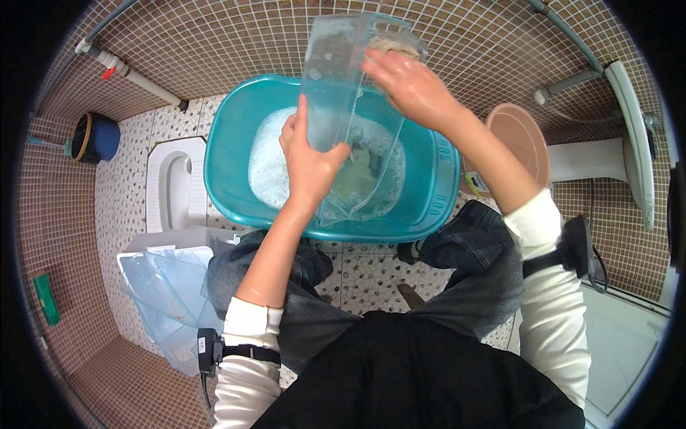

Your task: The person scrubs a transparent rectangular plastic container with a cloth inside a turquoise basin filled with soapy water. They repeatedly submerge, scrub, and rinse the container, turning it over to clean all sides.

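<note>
A clear plastic drawer-like bin (330, 61) is tilted up over a teal basin (227, 154). Its lower end reaches down over the soapy water (268, 168). My left hand (309, 159) grips the bin's near side, thumb and fingers around its edge. At the bin's upper right end, my right hand (411, 82) presses a beige cloth (394, 47) against the plastic. White suds float in the basin, and something pale greenish shows through the clear wall, too blurred to name.
Several other clear plastic bins (168, 286) are stacked on the floor at lower left. A squat toilet (175, 186) lies left of the basin, with a dark bucket (96, 137) beyond. On the right stand a pinkish-brown bucket (518, 132) and a white pedestal sink (632, 150).
</note>
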`<state>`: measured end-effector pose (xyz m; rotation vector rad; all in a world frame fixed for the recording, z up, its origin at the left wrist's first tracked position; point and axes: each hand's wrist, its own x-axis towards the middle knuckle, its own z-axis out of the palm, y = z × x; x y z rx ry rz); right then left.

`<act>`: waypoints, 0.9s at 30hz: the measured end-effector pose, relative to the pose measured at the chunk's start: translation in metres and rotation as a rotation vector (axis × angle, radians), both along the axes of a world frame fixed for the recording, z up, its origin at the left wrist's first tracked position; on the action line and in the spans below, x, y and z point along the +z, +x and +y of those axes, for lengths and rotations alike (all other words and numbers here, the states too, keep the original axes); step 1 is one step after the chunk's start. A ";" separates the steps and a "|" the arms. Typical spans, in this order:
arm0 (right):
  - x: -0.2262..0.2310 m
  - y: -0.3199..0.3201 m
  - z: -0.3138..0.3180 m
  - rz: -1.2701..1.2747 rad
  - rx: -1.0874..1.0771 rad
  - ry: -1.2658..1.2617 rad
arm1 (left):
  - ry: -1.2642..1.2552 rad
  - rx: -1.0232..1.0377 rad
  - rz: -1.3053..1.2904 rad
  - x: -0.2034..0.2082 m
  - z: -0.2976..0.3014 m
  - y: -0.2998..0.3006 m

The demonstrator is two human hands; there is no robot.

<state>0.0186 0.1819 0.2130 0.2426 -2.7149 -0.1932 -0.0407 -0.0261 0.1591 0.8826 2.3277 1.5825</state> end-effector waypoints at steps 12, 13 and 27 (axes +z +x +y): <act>-0.100 0.016 -0.082 -0.175 -0.205 -0.198 | 0.081 0.059 -0.031 -0.008 0.002 -0.001; -0.107 0.020 -0.096 -0.150 -0.158 -0.311 | 0.097 0.076 -0.019 -0.007 0.002 -0.004; -0.069 0.021 -0.075 -0.252 -0.005 0.023 | 0.253 -0.026 -0.159 0.004 -0.001 -0.022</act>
